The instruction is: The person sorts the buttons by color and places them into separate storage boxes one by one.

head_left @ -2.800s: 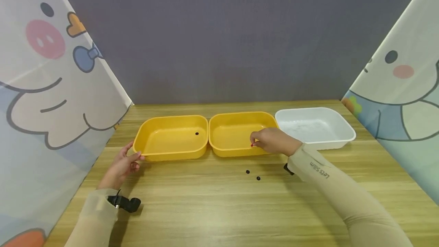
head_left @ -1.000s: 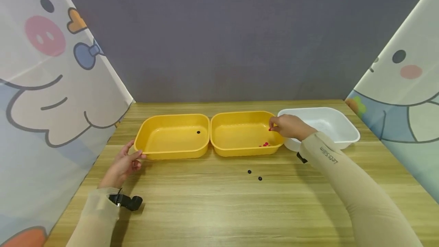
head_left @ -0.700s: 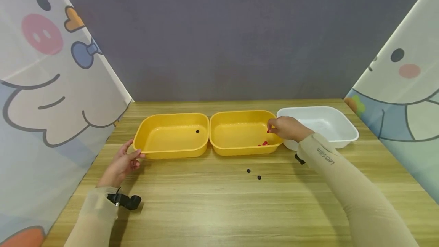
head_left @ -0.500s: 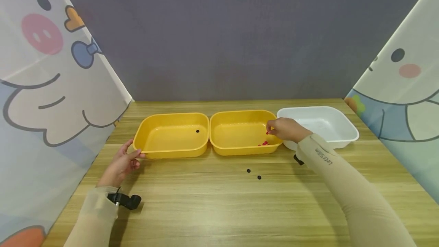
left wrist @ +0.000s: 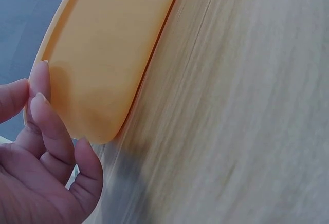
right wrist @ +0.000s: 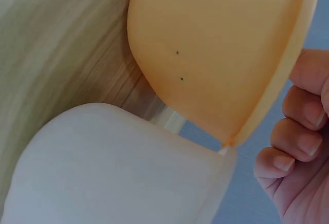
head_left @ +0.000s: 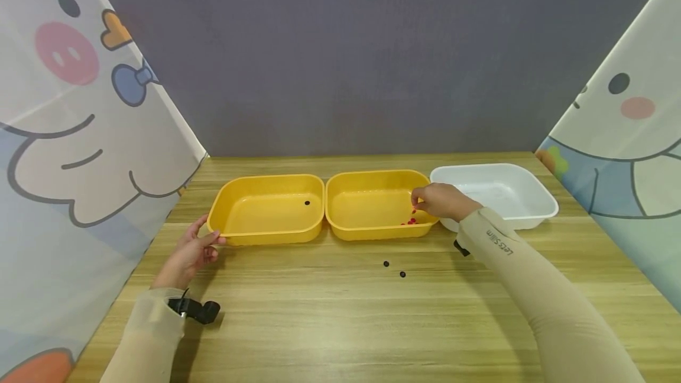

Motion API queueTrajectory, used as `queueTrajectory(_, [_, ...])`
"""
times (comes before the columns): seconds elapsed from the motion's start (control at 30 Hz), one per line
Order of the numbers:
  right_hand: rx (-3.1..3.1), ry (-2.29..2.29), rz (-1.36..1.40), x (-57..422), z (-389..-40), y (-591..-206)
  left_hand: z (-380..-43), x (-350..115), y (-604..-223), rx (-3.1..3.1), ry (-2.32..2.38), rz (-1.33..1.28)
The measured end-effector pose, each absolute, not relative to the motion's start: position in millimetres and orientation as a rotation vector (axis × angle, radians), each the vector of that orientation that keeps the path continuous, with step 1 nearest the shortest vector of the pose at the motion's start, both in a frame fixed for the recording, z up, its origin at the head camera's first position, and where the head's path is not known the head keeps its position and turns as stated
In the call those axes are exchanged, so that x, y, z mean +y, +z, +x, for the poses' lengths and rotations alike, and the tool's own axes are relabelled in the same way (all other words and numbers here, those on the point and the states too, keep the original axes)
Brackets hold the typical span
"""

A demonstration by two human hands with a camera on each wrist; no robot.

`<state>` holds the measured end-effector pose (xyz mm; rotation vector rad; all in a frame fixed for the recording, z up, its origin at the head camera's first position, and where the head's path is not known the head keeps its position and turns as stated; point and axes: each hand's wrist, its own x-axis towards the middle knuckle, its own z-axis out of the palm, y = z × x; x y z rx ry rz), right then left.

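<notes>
My left hand (head_left: 191, 253) grips the near left corner of the left yellow tray (head_left: 266, 235), thumb and forefinger at its rim in the left wrist view. Over the right end of the second yellow tray (head_left: 367, 233), my right hand (head_left: 441, 200) has its fingertips bunched. A small red piece (head_left: 414, 211) shows just at or under those fingertips; exact contact is too small to tell. Several more small red pieces (head_left: 411, 221) lie on that tray's floor below. One round black button-like piece (head_left: 307, 203) lies inside the left tray. The right wrist view hides the fingertips behind the tray.
A white tray (head_left: 524, 217) stands right of the yellow ones, partly behind my right hand. Two black button-like pieces, one nearer the trays (head_left: 386, 263) and one closer to me (head_left: 402, 274), lie on the wooden table (head_left: 319, 324). A grey panel (head_left: 340, 58) rises behind.
Since the earliest frame my right hand has moved rightward and slightly up over the second yellow tray, then lowered a little. Red pieces have come into view on its floor. My left hand stays put.
</notes>
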<state>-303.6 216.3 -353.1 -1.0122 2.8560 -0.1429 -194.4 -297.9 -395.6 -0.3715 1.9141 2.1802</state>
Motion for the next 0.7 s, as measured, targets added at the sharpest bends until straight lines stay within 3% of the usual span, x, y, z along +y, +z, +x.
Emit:
queueTrajectory(0.37, [2.843, -0.216, -1.045, 217, -291, -346, -194, -298, -396, 1.945, 2.148, -0.383])
queueTrajectory(0.7, [2.899, -0.234, -1.314, 214, -263, -341, -193, -297, -396, 1.961, 2.124, -0.376])
